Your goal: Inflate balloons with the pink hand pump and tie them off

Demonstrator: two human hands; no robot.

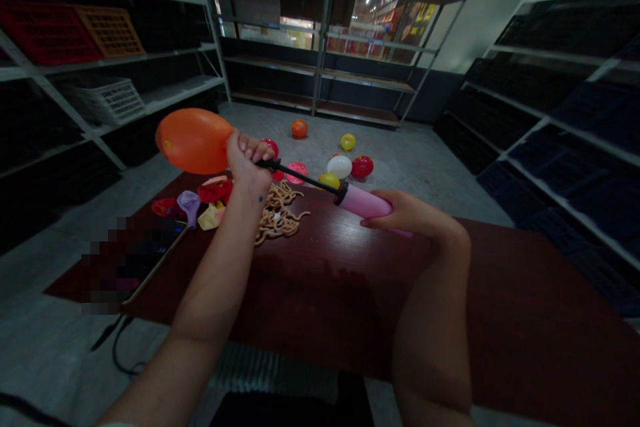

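An inflated orange balloon (pixel 195 140) sticks out to the left of my left hand (pixel 247 157), whose fingers are wrapped round its neck at the end of a hand balloon pump (pixel 367 202). The pump's black rod runs from there to its pink barrel, which my right hand (pixel 407 213) grips. The join between balloon and pump is hidden by my fingers. Under my left wrist, a heap of beige string-like pieces (pixel 280 213) lies on the dark table (pixel 320 293). Beside it are limp balloons in red, purple (pixel 189 205) and pale yellow (pixel 210 215).
On the floor beyond the table lie several inflated balloons, among them a white one (pixel 339 167) and an orange one (pixel 300 129). A flat dark device (pixel 150 260), partly blurred out, rests at the table's left. Shelves with crates (pixel 110 30) stand around.
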